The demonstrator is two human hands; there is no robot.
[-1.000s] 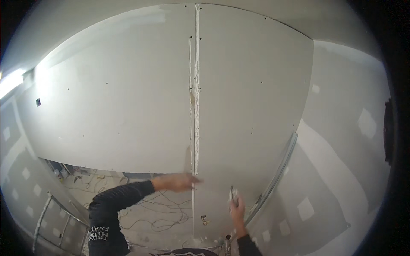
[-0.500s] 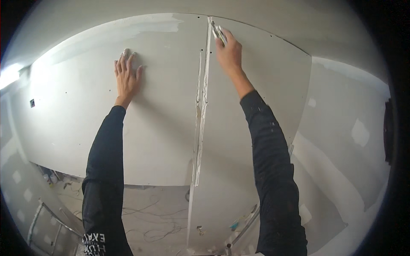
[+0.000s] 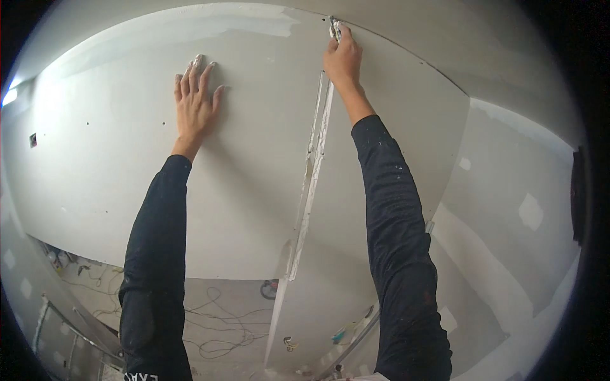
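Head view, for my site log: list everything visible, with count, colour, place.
Wallboards: at least 2, pale, centre
Filler strips: 2, white, centre
Ceiling: 1, grey, top
Lamp: 1, white, left edge
Wall opening: 1, dark, left
Patches: several, whitish, both sides
Cables: several, dark, on floor
Metal frame: 1, grey, lower left
Metal bar: 1, grey, lower right
Round item: 1, dark, on floor
Small item: 1, bluish, lower right
Hand tool: 1, greyish, upper centre
Sleeves: 2, black, person's arms
Left hand: 1, bare, on left wallboard
Right hand: 1, bare, gripping hand tool
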